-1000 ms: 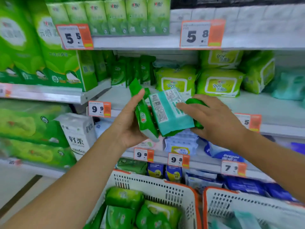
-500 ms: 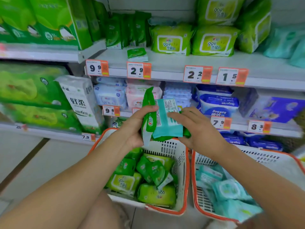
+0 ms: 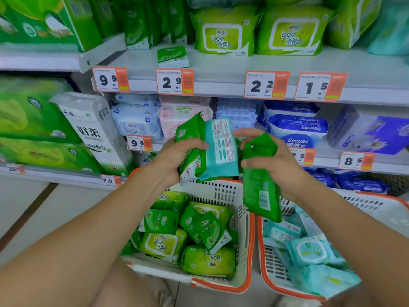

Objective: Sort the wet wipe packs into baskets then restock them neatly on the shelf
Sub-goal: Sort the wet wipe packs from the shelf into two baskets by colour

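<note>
Before stocked shelves [image 3: 221, 85], my left hand [image 3: 174, 160] is gripping mixed packs [image 3: 212, 149] while my right hand [image 3: 276, 169] is gripping a green pack [image 3: 261, 191], splitting colours over their baskets [image 3: 245, 229].

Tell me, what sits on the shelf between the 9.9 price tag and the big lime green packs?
In the head view, one small green pack lies flat there, just above the 2.9 tag.
</note>
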A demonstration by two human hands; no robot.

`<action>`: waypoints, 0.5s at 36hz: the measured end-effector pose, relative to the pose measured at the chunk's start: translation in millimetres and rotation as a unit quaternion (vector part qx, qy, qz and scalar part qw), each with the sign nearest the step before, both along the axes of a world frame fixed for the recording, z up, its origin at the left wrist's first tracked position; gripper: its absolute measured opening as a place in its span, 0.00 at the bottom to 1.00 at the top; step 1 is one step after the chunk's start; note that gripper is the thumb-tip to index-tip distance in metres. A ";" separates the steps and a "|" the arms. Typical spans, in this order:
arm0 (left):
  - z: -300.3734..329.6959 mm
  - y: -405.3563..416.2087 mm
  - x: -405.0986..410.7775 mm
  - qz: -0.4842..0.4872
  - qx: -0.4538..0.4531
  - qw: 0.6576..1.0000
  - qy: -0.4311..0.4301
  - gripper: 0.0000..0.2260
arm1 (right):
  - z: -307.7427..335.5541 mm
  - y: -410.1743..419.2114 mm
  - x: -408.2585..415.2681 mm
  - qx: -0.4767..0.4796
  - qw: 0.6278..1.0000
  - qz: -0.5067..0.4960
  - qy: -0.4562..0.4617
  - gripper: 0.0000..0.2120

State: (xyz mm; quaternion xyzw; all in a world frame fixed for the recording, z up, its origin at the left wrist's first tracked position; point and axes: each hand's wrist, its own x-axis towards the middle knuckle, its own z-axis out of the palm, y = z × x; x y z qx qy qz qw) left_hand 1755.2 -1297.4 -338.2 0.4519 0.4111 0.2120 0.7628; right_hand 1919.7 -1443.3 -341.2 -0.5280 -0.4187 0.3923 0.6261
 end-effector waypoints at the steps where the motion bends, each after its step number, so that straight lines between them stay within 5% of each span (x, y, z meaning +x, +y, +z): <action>1: 0.4 3.1 0.7 0.002 0.000 1.000 -0.008 0.27 | 4.0 1.7 4.0 -0.020 0.992 -0.014 0.128 0.22; 3: 1.9 11.2 0.6 0.018 0.013 0.999 -0.023 0.27 | 8.1 3.3 15.9 -0.058 0.949 -0.050 0.305 0.20; 6: 5.5 19.6 -2.7 0.063 0.136 0.989 0.003 0.24 | 11.7 3.1 23.8 -0.165 0.919 -0.083 0.349 0.27; 9: 8.4 22.5 -8.5 0.086 0.308 0.944 0.075 0.21 | 7.5 4.5 21.0 -0.227 0.924 -0.095 0.293 0.28; 12: 6.7 26.4 -15.9 0.091 0.418 0.895 0.127 0.25 | 1.5 15.6 16.3 -0.230 0.934 -0.122 0.245 0.17; 18: 3.3 30.2 -26.6 0.094 0.481 0.859 0.151 0.29 | -6.5 22.7 18.3 -0.177 0.982 -0.060 0.039 0.08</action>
